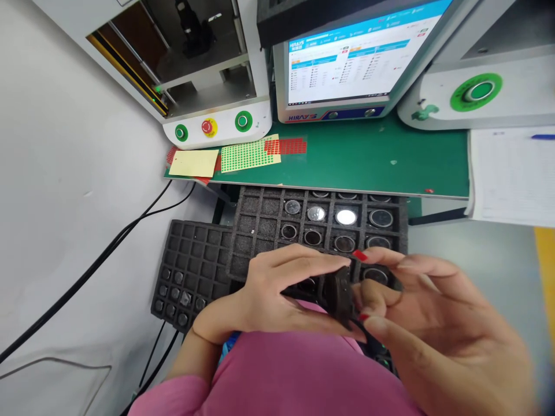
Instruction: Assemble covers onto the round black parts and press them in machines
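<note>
My left hand (284, 289) grips a black round, watch-like part (338, 292) by its edges, fingers above and thumb below. The part stands tilted nearly on edge, and its far face is hidden. My right hand (437, 318) is close beside it, with index finger and thumb apart and the other fingers bent towards the part; I cannot tell whether they touch it. Small red patches show at the tips of the right index finger and thumb. Beneath both hands lies a dark foam tray (264, 225) with several round black parts (313, 237) in its compartments.
A smaller dark tray (203, 254) with small parts sits at left. On the green bench (355, 156) are a green-dot sticker sheet (247, 156), red stickers (295, 146) and a cream sheet (193, 163). Behind stand a button-fronted machine (217, 124) and a monitor (342, 63). Papers (511, 173) lie right.
</note>
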{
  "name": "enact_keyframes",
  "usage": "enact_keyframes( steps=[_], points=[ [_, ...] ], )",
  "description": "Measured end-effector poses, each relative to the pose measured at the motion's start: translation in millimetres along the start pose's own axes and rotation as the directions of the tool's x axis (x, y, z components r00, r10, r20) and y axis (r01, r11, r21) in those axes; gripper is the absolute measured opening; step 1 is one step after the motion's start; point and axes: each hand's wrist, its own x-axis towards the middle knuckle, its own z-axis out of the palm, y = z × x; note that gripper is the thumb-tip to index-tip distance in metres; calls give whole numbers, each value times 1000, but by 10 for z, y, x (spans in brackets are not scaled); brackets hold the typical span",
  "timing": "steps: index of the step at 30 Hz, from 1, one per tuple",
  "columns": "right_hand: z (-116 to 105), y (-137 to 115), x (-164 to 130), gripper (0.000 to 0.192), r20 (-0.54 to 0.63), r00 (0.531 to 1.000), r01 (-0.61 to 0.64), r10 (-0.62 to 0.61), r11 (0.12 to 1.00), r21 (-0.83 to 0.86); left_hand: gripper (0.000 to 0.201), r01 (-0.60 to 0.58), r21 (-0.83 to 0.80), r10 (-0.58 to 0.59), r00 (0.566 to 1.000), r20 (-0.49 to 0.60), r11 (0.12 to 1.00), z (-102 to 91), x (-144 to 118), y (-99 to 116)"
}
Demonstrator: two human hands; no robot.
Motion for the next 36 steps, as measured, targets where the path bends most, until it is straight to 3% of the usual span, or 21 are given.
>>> enact_keyframes(
  steps=[26, 36],
  points=[
    [20, -24, -10, 42, -142, 990, 3, -13, 998, -69, 53, -98, 42, 96, 994, 46, 994, -14, 20, 15],
    [13, -44, -4, 40, -81, 996, -28, 26, 999, -29, 55, -75, 73, 73, 997, 28, 994, -14, 21, 45]
  ],
)
